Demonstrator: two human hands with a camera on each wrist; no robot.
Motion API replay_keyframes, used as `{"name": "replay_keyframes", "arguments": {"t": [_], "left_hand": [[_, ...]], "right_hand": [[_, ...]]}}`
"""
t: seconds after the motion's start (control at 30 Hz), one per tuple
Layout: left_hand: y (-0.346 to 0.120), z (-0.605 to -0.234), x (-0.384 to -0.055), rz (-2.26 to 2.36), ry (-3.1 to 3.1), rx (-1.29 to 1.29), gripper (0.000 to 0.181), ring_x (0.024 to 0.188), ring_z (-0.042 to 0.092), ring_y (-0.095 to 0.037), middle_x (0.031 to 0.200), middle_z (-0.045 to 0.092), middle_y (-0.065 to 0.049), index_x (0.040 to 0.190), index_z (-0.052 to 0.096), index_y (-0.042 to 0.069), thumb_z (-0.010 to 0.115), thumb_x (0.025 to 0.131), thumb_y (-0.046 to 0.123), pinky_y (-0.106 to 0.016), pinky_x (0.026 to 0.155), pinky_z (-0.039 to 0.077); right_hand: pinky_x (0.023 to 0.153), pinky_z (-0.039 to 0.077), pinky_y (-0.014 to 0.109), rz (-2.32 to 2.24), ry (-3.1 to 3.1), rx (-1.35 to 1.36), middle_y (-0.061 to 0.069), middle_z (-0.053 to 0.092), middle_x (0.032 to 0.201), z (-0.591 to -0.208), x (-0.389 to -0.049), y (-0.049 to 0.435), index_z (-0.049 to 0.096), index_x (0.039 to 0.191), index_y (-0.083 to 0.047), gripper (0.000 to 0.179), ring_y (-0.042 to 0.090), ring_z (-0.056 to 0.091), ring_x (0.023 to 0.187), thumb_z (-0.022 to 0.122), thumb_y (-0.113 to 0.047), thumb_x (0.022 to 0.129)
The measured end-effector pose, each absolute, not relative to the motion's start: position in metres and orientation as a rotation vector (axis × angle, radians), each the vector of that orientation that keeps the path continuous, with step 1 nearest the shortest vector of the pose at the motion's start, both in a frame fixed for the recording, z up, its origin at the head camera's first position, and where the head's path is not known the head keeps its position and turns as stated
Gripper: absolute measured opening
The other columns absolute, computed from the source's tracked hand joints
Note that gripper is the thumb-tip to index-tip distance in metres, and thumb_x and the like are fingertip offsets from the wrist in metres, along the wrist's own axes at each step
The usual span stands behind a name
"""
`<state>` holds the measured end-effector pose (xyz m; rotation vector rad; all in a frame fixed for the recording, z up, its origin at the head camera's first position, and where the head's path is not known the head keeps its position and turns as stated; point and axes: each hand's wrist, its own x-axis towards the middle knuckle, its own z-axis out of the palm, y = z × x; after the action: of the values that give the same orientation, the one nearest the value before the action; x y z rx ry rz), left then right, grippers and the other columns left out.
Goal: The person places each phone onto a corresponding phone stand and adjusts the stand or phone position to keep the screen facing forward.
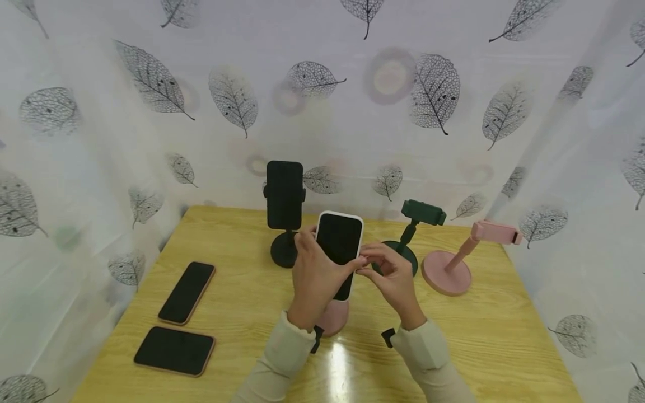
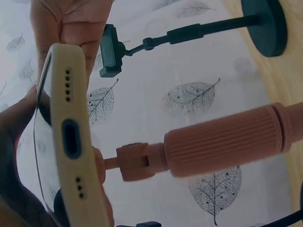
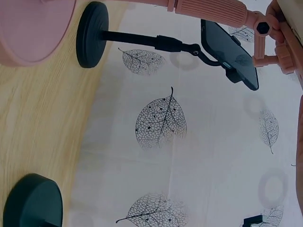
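Observation:
A white-cased phone [image 1: 340, 240] stands upright at the clamp of a pink phone stand [image 1: 333, 318], whose ribbed neck [image 2: 222, 140] shows in the left wrist view. My left hand [image 1: 319, 274] grips the phone, its thumb lying across the screen to the right edge. At that edge my right hand [image 1: 392, 274] pinches with thumb and fingers, at the height of the stand's clamp. The phone's charging port [image 2: 72, 138] faces the left wrist camera. Part of the pink clamp [image 3: 284, 54] shows in the right wrist view, but the spot my right fingers hold is mostly hidden.
A black stand [image 1: 284, 249] behind on the left carries a black phone [image 1: 284, 195]. Toward the right are a green stand [image 1: 423, 212] and another pink stand [image 1: 447, 272]. Two phones, one angled [image 1: 187, 293] and one crosswise [image 1: 174, 351], lie on the wooden table [image 1: 242, 313]. Leaf-print curtain [image 1: 322, 129] encloses it.

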<state>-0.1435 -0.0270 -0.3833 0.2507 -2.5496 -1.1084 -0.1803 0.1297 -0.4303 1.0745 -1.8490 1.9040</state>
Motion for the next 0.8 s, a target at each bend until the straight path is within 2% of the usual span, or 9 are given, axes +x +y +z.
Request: {"name": "replay_keyframes", "arguments": {"t": [0.17,0.3,0.43,0.5,0.63,0.8], "left_hand": [[-0.047,-0.382,-0.14,-1.276,-2.59,0.042,0.08,0.093,0.058,-0.025,0.121,0.048,-0.013,0.133,0.037,0.007,0.076,0.074,0.046,-0.04,0.079,0.052],[-0.072,-0.387,-0.143,-1.523,-2.586,-0.155,0.065,0.097,0.058,-0.023,0.114,0.059,-0.011,0.133,0.046,0.007,0.075,0.08,0.03,-0.039,0.084,0.051],[-0.096,-0.395,-0.147,-1.873,-2.504,-0.308,0.056,0.108,0.061,-0.028,0.123,0.059,-0.018,0.137,0.045,0.004,0.066,0.087,0.012,-0.035,0.09,0.052],[-0.104,-0.4,-0.15,-2.003,-2.443,-0.346,0.052,0.113,0.06,-0.03,0.128,0.056,-0.021,0.138,0.044,0.001,0.062,0.089,0.007,-0.032,0.091,0.051],[-0.108,-0.406,-0.153,-2.071,-2.388,-0.306,0.046,0.108,0.063,-0.027,0.122,0.059,-0.022,0.133,0.05,0.0,0.062,0.089,0.006,-0.025,0.086,0.052],[-0.096,-0.404,-0.149,-1.984,-2.357,-0.141,0.041,0.096,0.067,-0.023,0.106,0.065,-0.02,0.123,0.059,-0.001,0.067,0.083,0.0,-0.026,0.079,0.055]], "right_hand": [[0.078,0.054,0.024,1.985,-1.789,1.019,-0.003,0.064,0.112,-0.435,-0.18,0.129,0.059,0.1,0.017,0.028,0.007,0.065,0.092,0.069,0.008,0.076],[0.077,0.055,0.025,2.037,-1.749,1.012,-0.001,0.065,0.112,-0.437,-0.181,0.127,0.06,0.1,0.018,0.028,0.009,0.066,0.093,0.069,0.006,0.077],[0.077,0.055,0.024,2.095,-1.75,1.012,-0.001,0.064,0.112,-0.437,-0.181,0.127,0.057,0.102,0.019,0.029,0.009,0.066,0.094,0.069,0.007,0.078],[0.077,0.055,0.023,2.117,-1.786,0.999,-0.002,0.064,0.111,-0.437,-0.181,0.127,0.058,0.105,0.016,0.03,0.008,0.066,0.093,0.068,0.007,0.079],[0.077,0.054,0.019,2.165,-1.866,0.975,-0.006,0.064,0.108,-0.437,-0.179,0.127,0.059,0.113,0.004,0.031,0.005,0.064,0.091,0.065,0.005,0.082],[0.074,0.053,0.018,2.197,-1.823,0.945,-0.004,0.066,0.102,-0.434,-0.176,0.125,0.057,0.11,0.012,0.027,0.005,0.065,0.085,0.061,0.009,0.084]]}}
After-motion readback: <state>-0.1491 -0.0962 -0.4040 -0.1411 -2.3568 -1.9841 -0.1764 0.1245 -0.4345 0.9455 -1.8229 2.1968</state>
